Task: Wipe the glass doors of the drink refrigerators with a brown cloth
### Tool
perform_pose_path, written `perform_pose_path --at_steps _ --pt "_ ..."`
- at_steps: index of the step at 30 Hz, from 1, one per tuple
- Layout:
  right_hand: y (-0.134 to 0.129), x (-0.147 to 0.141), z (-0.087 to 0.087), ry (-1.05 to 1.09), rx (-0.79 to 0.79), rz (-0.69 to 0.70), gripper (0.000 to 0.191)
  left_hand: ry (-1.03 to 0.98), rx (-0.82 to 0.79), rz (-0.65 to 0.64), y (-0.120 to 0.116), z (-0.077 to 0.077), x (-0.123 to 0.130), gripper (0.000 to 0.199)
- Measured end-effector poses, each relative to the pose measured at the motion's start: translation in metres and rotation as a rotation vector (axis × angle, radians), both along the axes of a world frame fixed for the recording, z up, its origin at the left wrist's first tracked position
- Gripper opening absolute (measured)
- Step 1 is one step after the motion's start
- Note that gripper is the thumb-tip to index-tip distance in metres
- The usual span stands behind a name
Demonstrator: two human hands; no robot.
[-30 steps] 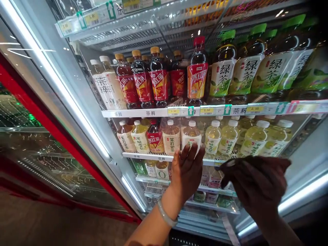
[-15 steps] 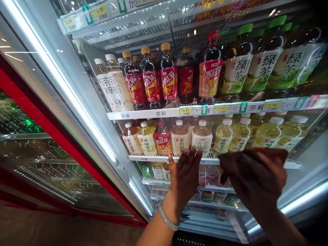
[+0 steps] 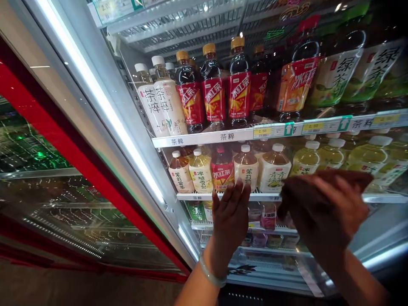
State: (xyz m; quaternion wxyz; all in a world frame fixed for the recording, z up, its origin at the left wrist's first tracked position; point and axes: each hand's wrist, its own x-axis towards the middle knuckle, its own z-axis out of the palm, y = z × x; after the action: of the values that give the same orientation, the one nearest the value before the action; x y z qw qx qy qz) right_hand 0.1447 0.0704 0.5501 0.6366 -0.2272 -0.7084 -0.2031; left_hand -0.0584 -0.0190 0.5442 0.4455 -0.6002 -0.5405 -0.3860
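My left hand [image 3: 231, 216] is spread with its fingers pointing up, apparently flat against the clear glass in front of the bottles. A pale bangle [image 3: 212, 272] circles its wrist. My right hand [image 3: 346, 208] grips a dark brown cloth [image 3: 306, 199] at the same height, further right; motion blurs it and the cloth hides some fingers. Behind the left fingertips stand a cream-labelled tea bottle [image 3: 246, 168] and a red-labelled tea bottle [image 3: 222, 172]. A bottle with a white label [image 3: 274, 170] shows between the hands.
An upper shelf edge [image 3: 204, 138] with price tags carries dark tea bottles [image 3: 239, 93] and green-labelled bottles [image 3: 334, 80]. A bright light strip [image 3: 108, 123] runs down the left side. Left of it, a red frame [image 3: 83, 170] borders another glass-fronted cooler.
The view has shifted, so the bottles appear larger and further right. Both hands now lie further left relative to the bottles. The cloth stays in my right hand.
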Motion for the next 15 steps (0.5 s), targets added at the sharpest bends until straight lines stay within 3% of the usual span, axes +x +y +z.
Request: perform_pose_path --at_steps 2,4,7,9,11,13,15 --pt "-0.007 -0.024 0.025 0.071 0.034 -0.076 0.042 -0.015 -0.009 0.010 -0.004 0.000 -0.007 0.069" --pt "-0.020 -0.053 0.033 0.016 0.062 -0.068 0.046 -0.025 0.006 -0.001 -0.008 0.001 -0.015 0.068" --pt "-0.035 -0.072 0.005 -0.118 0.114 0.060 0.036 -0.023 0.002 -0.048 -0.015 0.003 -0.026 0.065" --pt "-0.033 -0.060 -0.021 -0.191 0.086 0.120 0.026 -0.022 -0.016 -0.056 -0.018 0.003 -0.031 0.065" --pt "-0.023 -0.040 -0.028 -0.227 0.061 0.138 0.020 -0.022 -0.025 -0.042 -0.019 0.004 -0.033 0.067" --pt "-0.013 -0.028 -0.012 -0.177 0.088 0.115 0.020 -0.022 -0.017 -0.030 -0.019 0.003 -0.031 0.069" --pt "-0.010 -0.035 0.016 -0.067 0.105 0.061 0.028 -0.027 -0.029 -0.017 -0.019 0.002 -0.028 0.068"
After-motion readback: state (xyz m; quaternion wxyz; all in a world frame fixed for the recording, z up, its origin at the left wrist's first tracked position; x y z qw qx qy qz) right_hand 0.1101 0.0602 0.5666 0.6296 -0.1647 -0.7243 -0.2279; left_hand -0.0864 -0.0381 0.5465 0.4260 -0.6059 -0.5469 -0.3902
